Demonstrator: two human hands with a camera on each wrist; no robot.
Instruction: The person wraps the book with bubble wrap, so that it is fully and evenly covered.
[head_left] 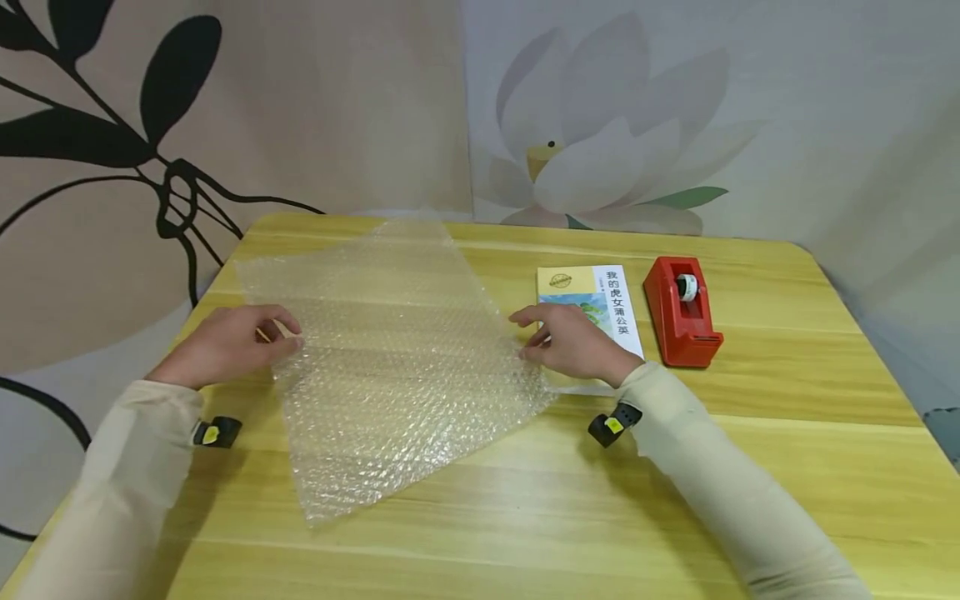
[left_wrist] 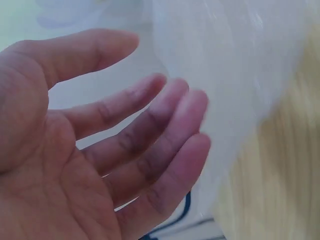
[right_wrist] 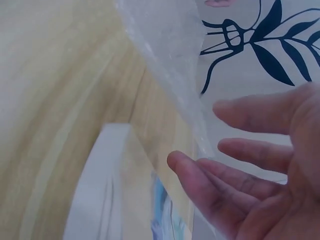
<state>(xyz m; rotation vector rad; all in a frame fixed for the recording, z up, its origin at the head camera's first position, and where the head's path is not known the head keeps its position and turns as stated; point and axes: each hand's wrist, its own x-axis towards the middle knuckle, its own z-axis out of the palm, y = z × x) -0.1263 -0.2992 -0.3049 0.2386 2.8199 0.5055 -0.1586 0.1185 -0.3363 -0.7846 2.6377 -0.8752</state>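
Observation:
A clear sheet of bubble wrap [head_left: 405, 367] lies spread over the left and middle of the table, its far part rising a little. My left hand [head_left: 236, 340] is at the sheet's left edge, fingers loosely bent; in the left wrist view the thumb stands apart from the fingers [left_wrist: 172, 160]. At the right edge is my right hand [head_left: 573, 343], in front of the book [head_left: 617, 304]. The right wrist view shows its thumb and fingers [right_wrist: 200, 187] apart beside the bubble wrap [right_wrist: 172, 75], with nothing pinched between them.
A red tape dispenser [head_left: 682, 317] with a roll of tape stands right of the book. The wooden table [head_left: 787, 467] meets a wall covering [head_left: 375, 108] printed with leaves and a flower. A black camera is strapped to each wrist.

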